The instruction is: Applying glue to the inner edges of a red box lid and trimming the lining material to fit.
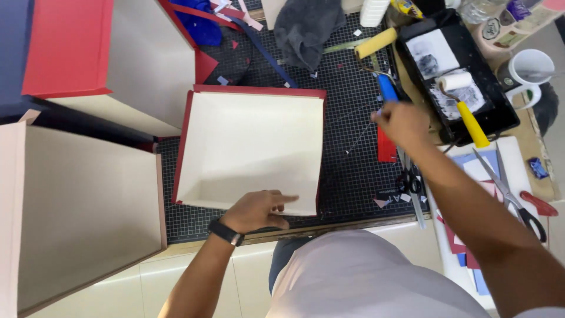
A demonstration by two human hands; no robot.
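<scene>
An open box [247, 141] with a cream inside and red edges lies on the black cutting mat [353, 153]. My left hand [259, 211], with a black band on the wrist, rests on the box's near wall, fingers spread over the rim. My right hand [401, 122] is raised over the mat to the right of the box and is closed around the blue handle of a paint roller [385, 88], whose yellow roller head [375, 42] points to the back.
A black paint tray [500, 112] holds a white roller with a yellow handle [471, 121]. Scissors [512, 197] lie on papers at right, a metal ruler [412, 191] by the mat's edge. Larger cream and red boxes [82, 206] stand at left, a grey cloth [306, 29] behind.
</scene>
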